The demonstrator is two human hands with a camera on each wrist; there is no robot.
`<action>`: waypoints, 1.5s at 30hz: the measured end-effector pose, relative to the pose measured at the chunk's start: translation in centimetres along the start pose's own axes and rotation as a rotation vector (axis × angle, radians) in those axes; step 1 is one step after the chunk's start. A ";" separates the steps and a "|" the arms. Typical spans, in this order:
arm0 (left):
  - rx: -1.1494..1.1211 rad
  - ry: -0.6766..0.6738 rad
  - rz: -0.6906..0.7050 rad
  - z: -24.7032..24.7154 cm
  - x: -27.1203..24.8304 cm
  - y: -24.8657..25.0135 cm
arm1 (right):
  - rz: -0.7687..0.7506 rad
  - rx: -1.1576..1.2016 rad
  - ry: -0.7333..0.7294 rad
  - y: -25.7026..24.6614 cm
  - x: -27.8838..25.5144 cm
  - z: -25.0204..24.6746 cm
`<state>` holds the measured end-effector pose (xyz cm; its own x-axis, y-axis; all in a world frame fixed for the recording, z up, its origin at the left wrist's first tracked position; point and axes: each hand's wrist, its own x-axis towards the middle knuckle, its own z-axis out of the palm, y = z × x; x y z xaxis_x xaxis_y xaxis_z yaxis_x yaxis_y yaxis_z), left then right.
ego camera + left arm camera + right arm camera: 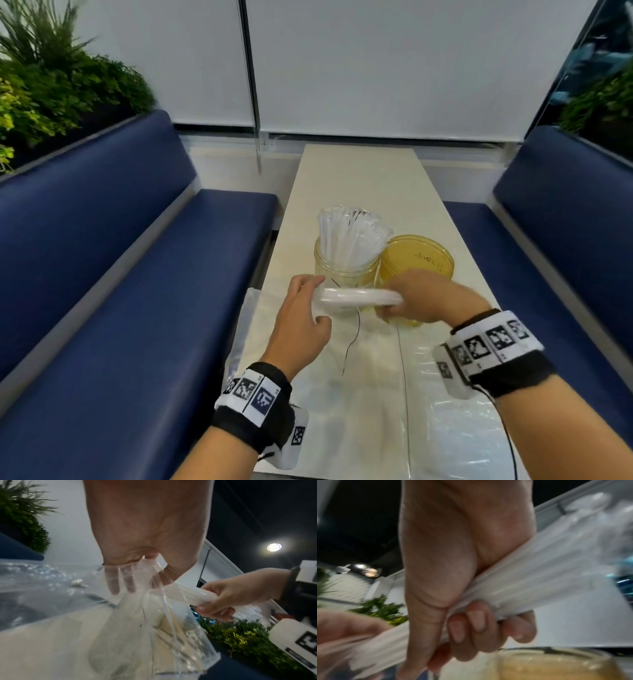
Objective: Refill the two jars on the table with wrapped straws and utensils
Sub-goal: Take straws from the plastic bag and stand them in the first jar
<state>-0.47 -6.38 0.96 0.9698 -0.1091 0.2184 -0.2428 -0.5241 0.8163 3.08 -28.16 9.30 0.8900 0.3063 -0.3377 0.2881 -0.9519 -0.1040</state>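
A clear jar (342, 275) packed with wrapped straws (349, 236) stands mid-table. Beside it on the right is a yellowish jar (419, 263), with nothing visible inside. In front of the jars I hold a bundle of white wrapped straws (359, 297) level. My right hand (407, 301) grips its right end, fingers curled round the bundle (547, 572). My left hand (313, 301) grips the clear plastic bag (137, 622) around the bundle's left end. In the left wrist view the bag hangs below the left hand (137, 582). The yellowish jar's rim (547, 653) lies just under my right hand (471, 626).
The narrow cream table (356, 181) runs between two blue benches (120, 274) (565, 240). Crumpled clear plastic (455, 421) covers its near end, and a thin black wire (352, 339) lies on it. Plants (51, 85) sit behind the left bench.
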 end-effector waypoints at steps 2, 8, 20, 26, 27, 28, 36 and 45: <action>-0.060 0.018 -0.038 0.0 0.5 -0.2 | -0.004 0.125 0.081 1.6 -0.1 -1.4; -0.175 -0.100 -0.113 1.5 1.2 1.0 | -0.219 0.840 0.625 -0.5 2.5 -4.2; -0.298 0.332 0.072 -4.4 7.9 7.0 | -0.425 1.154 0.733 -5.8 10.1 -4.5; -0.523 0.160 0.040 -5.2 17.2 12.1 | -0.285 1.006 0.873 -6.6 11.2 -4.6; -0.538 0.179 0.037 -4.8 17.8 11.8 | -0.218 0.932 0.852 -6.0 11.5 -5.0; -0.532 0.198 0.044 -4.4 18.3 11.4 | -0.150 0.803 0.813 -5.3 11.8 -5.2; -0.424 0.168 0.086 -2.0 19.3 7.6 | -0.170 0.657 0.867 -1.1 10.6 -2.4; -0.004 0.045 0.103 3.1 17.6 2.7 | -0.237 0.542 1.052 -1.3 10.1 -4.4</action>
<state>16.03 -12.35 5.31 0.9374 -0.1243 0.3252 -0.3416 -0.5086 0.7903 13.24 -23.83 10.19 0.7602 0.0877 0.6437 0.5218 -0.6727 -0.5246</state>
